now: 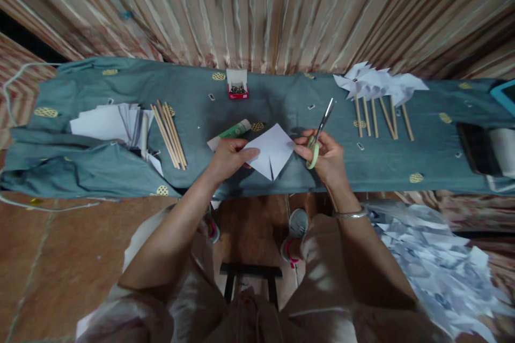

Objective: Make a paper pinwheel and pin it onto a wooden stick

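Observation:
A square sheet of white paper (pixel 273 147), turned cornerwise, is held up over the cloth. One slit runs inward from its near corner. My left hand (pixel 233 158) pinches the left corner, thumb on top. In my right hand (pixel 324 155) is a pair of scissors (pixel 317 139) with pale green handles, blades pointing away from me. The fingertips of that hand also touch the paper's right corner. Behind my left hand lies a green and white glue stick (pixel 237 129). A small red and white box (pixel 237 88) of metal pins or tacks stands open farther back.
Several wooden sticks (pixel 171 136) and a stack of white paper (pixel 104 123) lie on the left. Paper pinwheels (pixel 378 83) on sticks lie at the right, near a dark phone-like object (pixel 477 147). A heap of paper pieces (pixel 442 262) sits below the table's right side.

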